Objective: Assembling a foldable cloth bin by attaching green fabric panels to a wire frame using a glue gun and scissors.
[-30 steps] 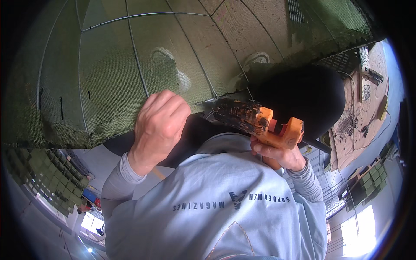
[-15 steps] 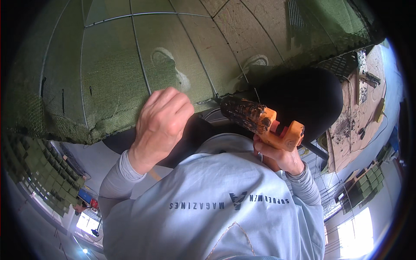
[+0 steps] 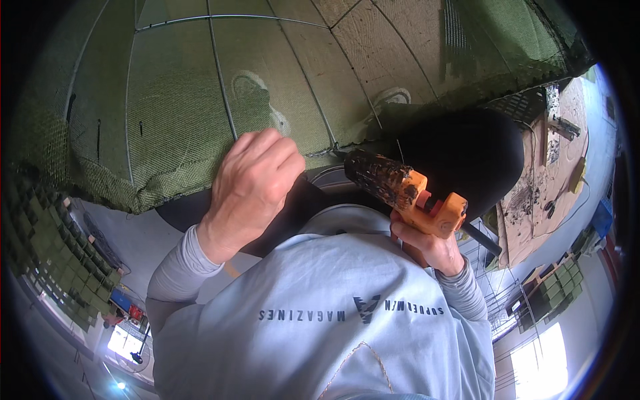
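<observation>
Head view: I have both bare hands in frame, in front of a pale grey shirt (image 3: 320, 287). The left hand (image 3: 253, 190) is at the near edge of the green mesh (image 3: 180, 140), back up, fingers curled well in; the fingertips are hidden, so I cannot tell whether they pinch the edge. The right hand (image 3: 430, 247) is wrapped around the grip of an orange glue gun (image 3: 417, 197), its barrel caked with black residue. The gun lies right of the left hand, well apart from it, and its nozzle points up-left to the mesh edge, near the end of one wire; I cannot tell if it touches. Grey wires (image 3: 223, 93) run along the mesh, one reaching the left hand's knuckles. Two shoes (image 3: 393, 97) show through the mesh. A black-clad knee (image 3: 460, 160) is beyond the gun; black-smeared cardboard (image 3: 563, 187) lies at far right.
</observation>
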`<state>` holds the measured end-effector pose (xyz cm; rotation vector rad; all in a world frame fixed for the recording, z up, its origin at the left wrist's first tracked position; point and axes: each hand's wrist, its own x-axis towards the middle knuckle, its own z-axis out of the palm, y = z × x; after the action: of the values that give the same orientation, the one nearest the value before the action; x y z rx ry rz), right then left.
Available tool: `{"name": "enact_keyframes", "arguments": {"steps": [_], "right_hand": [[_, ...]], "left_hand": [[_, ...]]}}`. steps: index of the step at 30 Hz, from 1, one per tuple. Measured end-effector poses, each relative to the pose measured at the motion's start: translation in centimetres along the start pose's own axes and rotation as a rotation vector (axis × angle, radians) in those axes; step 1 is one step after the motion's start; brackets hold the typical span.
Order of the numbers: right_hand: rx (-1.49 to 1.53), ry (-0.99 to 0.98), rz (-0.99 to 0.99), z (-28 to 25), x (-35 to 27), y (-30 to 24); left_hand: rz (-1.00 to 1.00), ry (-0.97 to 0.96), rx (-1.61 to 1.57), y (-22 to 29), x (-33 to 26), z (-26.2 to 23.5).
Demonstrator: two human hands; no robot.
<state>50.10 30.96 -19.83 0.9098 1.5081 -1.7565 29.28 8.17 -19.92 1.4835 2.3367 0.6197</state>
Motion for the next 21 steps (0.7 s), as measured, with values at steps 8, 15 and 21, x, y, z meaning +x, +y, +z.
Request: {"name": "enact_keyframes", "arguments": {"steps": [8, 15, 21], "right_hand": [[-0.016, 0.040, -0.171, 0.2, 0.3, 0.8], [0.288, 0.081, -0.114, 0.2, -1.3, 0.1], [0.449, 0.074, -0.387, -2.4, -4.0, -1.5]], "left_hand": [[-0.014, -0.006, 0.011, 0.0, -0.3, 0.1], [-0.045, 0.029, 0.024, 0.5, 0.1, -0.2], [-0.150, 0.053, 0.103, 1.0, 0.2, -1.0]]}}
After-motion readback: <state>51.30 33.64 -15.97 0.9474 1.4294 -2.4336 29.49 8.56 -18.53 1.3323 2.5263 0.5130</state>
